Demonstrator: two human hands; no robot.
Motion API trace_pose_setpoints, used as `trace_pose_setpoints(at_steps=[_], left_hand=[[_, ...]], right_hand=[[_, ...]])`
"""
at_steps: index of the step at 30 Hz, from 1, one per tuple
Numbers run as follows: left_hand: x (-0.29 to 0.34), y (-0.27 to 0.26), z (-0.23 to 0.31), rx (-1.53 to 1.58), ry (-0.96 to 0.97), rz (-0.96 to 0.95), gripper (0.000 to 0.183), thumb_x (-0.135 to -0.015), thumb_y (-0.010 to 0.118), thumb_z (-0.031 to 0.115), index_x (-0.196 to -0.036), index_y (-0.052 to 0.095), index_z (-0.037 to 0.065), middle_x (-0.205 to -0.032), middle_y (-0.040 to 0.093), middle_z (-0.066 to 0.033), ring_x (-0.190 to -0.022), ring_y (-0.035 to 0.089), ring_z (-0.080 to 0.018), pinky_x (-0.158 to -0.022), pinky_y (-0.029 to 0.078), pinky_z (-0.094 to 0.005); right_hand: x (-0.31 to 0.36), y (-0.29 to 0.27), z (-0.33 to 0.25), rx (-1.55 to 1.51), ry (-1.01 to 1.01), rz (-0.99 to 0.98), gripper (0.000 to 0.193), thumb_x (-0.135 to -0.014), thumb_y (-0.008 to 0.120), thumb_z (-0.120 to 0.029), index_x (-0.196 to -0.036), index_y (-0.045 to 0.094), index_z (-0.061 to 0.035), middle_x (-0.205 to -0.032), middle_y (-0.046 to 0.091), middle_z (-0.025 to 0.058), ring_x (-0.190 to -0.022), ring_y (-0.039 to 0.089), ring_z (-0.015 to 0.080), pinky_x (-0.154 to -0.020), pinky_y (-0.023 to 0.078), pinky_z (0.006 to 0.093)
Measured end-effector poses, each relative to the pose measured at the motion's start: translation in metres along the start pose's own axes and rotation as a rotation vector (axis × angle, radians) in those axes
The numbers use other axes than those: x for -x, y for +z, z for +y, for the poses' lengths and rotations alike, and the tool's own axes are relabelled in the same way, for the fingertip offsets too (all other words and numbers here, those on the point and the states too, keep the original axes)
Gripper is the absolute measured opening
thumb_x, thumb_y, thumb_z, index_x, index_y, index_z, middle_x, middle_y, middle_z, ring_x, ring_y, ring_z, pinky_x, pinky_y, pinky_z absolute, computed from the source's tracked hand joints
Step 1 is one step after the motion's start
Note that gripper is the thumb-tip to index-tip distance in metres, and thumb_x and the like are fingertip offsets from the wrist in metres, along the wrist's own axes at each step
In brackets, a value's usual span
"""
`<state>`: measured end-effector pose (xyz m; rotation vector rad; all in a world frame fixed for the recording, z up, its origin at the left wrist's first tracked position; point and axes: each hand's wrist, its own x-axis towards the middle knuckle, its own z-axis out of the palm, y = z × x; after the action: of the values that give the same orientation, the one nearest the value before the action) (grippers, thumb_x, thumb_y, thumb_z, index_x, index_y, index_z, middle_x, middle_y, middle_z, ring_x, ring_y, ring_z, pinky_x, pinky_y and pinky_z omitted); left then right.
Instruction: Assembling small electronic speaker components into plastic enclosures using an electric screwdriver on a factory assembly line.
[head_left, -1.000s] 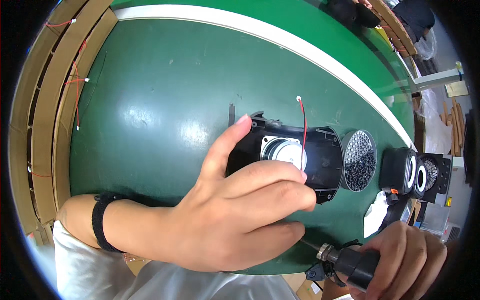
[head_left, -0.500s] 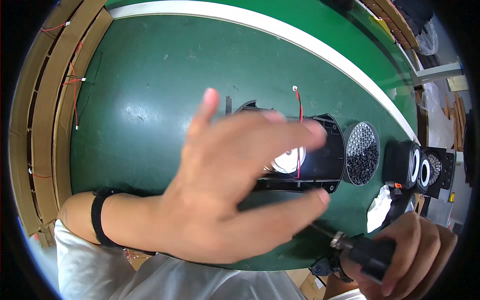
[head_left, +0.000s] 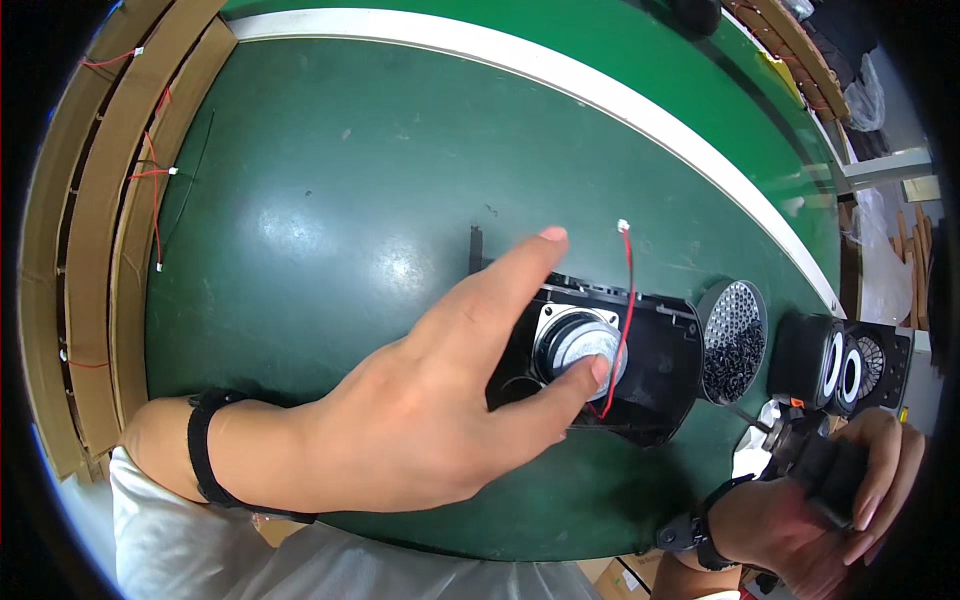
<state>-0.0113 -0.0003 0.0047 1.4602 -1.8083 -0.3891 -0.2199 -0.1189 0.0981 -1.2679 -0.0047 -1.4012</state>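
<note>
Resting open-fingered on a black speaker housing (head_left: 610,360), left hand (head_left: 420,420) grasping nothing, right hand (head_left: 835,490) clenched around a dark screwdriver (head_left: 805,450)

Left hand (head_left: 420,420) on black speaker housing (head_left: 610,360) — right hand (head_left: 810,510) grips screwdriver (head_left: 815,462).

No packages, labels, signs or screens.

The left hand (head_left: 420,410) covers the near left part of the black speaker housing (head_left: 640,370). The tool (head_left: 825,465) in the right hand (head_left: 830,500) is blurred.
</note>
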Motion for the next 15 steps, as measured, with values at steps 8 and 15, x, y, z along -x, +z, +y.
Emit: trace_pose_setpoints(at_steps=[8,15], left_hand=[[-0.003,0.002,-0.005,-0.035,0.040,0.055,0.042,-0.064,0.082,0.010,-0.104,0.071,0.000,-0.132,0.040,-0.0358,-0.115,0.053,-0.0461,-0.093,0.051,-0.0430],[-0.007,0.003,-0.004,-0.105,0.062,0.098,0.030,-0.070,0.078,0.007,-0.098,0.073,-0.001,-0.128,0.044,-0.0349,-0.105,0.058,-0.0424,-0.084,0.055,-0.0398]], right_hand=[[0.002,-0.023,0.015,-0.388,-0.063,0.181,0.022,-0.079,0.058,-0.015,-0.069,0.041,-0.0045,-0.067,0.042,0.0064,-0.057,0.043,0.0163,-0.065,0.036,0.0217],[-0.011,-0.012,0.015,-0.286,-0.091,0.235,0.022,-0.070,0.061,-0.010,-0.064,0.041,-0.0082,-0.066,0.044,0.0060,-0.060,0.043,0.0143,-0.067,0.037,0.0220]])
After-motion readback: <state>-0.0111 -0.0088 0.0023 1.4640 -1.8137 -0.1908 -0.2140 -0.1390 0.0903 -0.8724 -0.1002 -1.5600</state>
